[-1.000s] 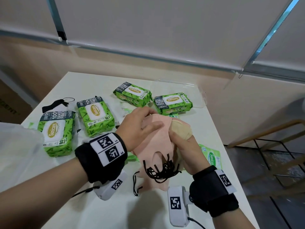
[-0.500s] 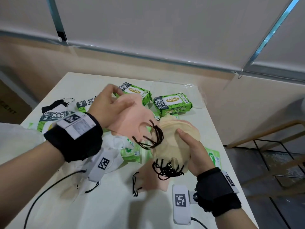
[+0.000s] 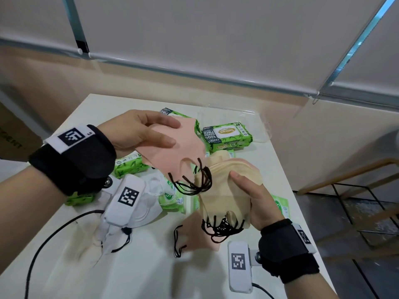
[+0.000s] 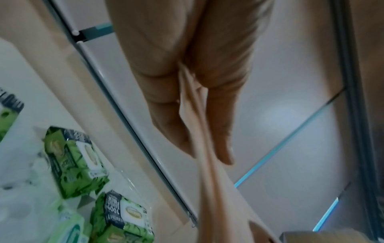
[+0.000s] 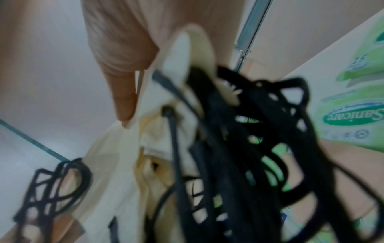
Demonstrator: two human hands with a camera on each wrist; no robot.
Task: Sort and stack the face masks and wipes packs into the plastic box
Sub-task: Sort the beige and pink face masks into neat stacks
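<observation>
My left hand point(image 3: 149, 134) holds a thin stack of pink face masks point(image 3: 174, 152) above the table, thumb on top; the left wrist view shows the pink masks point(image 4: 199, 148) pinched between its fingers point(image 4: 170, 115). My right hand point(image 3: 252, 197) grips a stack of beige masks point(image 3: 224, 193) with black ear loops point(image 3: 220, 227) hanging down; in the right wrist view the thumb point(image 5: 124, 102) presses the beige masks point(image 5: 116, 164). One more pink mask point(image 3: 198, 236) lies on the table below. The clear plastic box point(image 3: 257, 124) sits at the far edge.
Green wipes packs lie around: one large pack point(image 3: 226, 135) near the box, another point(image 3: 129, 167) under my left wrist, small packs point(image 3: 172, 197) mid-table and one point(image 3: 280, 207) by the right edge. White masks point(image 3: 149, 203) lie at the left. The table's right edge drops off.
My hands have pulled apart: the left lifted the pink masks up and left, off the beige stack that the right hand keeps, and rose a little further since half a second ago.
</observation>
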